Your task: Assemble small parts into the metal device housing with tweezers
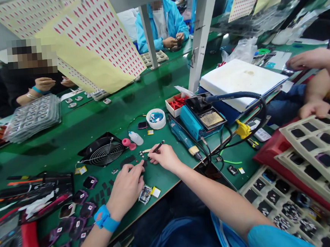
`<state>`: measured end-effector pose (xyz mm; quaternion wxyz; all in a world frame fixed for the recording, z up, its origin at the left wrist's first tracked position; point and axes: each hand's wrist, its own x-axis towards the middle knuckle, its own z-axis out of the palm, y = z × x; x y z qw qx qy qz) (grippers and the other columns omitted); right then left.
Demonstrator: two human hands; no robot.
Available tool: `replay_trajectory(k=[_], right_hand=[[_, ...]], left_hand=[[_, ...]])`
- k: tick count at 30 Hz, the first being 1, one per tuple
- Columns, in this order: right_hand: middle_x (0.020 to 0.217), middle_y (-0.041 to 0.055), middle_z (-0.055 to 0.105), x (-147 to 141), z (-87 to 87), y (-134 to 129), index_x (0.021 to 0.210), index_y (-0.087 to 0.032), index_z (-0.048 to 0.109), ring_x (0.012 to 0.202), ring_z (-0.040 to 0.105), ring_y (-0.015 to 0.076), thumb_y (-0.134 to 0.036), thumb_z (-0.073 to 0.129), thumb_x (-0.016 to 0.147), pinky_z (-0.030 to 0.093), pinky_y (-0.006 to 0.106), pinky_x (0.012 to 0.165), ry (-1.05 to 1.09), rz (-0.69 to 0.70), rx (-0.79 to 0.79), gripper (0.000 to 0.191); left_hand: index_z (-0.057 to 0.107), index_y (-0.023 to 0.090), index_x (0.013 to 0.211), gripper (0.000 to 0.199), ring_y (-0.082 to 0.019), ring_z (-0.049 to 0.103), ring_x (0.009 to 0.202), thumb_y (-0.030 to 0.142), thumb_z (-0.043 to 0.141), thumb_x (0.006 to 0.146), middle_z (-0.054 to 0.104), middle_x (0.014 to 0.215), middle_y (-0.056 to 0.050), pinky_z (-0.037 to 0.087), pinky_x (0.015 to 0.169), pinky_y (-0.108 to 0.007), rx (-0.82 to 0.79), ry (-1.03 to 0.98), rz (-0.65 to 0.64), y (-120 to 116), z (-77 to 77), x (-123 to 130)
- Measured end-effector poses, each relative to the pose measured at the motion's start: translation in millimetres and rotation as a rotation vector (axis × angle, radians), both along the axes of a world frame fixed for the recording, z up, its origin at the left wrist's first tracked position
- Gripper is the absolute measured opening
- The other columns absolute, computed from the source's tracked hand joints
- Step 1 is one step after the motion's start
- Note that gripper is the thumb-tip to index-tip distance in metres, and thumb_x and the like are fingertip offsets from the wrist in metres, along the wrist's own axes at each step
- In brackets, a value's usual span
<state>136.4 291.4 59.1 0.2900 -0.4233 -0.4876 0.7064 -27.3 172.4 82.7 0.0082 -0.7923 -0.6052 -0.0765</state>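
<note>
My right hand (165, 158) grips a slim black pen-like tool (159, 146), its lower end hidden among the fingers. Close by on the left, my left hand (126, 185) rests on the green bench with fingers apart and the index fingertip by a small black piece (144, 163). Tiny metal parts (141, 154) lie just beyond the fingertips, beside a flat black strip (128, 160). Below the left fingers sits an opened watch-like case (145, 194) with its insides showing, and a small yellow-and-white battery (155, 192) touches its right side.
A fan with a wire guard (106, 154), a white squeeze bottle (135, 138) and a white tub (156, 119) stand behind. To the right are an electric screwdriver (184, 137) and a soldering stand (203, 116). Purple watch cases (77, 227) and a red multimeter (13, 242) lie left. Co-workers sit around.
</note>
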Motion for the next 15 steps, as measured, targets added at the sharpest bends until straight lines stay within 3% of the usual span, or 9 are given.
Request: replay_trajectory(k=[7,15], right_hand=[[0.059,-0.0033,0.067,2,1.6,-1,0.077,-0.016,0.067,0.058,0.073,0.0136,-0.008,0.071,0.084,0.058,0.020,0.057,0.009,0.000,-0.010,0.011],[0.057,-0.0040,0.066,-1,0.4,0,0.077,-0.016,0.066,0.051,0.068,0.0108,-0.008,0.071,0.083,0.055,0.017,0.052,0.010,-0.025,-0.024,0.011]], left_hand=[[0.063,0.021,0.103,0.019,-0.026,0.060,0.096,0.013,0.053,0.089,0.074,0.109,-0.008,0.059,0.079,-0.040,0.007,0.008,0.027,-3,0.7,3],[0.058,0.022,0.105,0.014,-0.028,0.059,0.104,0.015,0.053,0.094,0.073,0.115,-0.006,0.059,0.080,-0.039,0.015,0.013,-0.062,-12,6.6,15]])
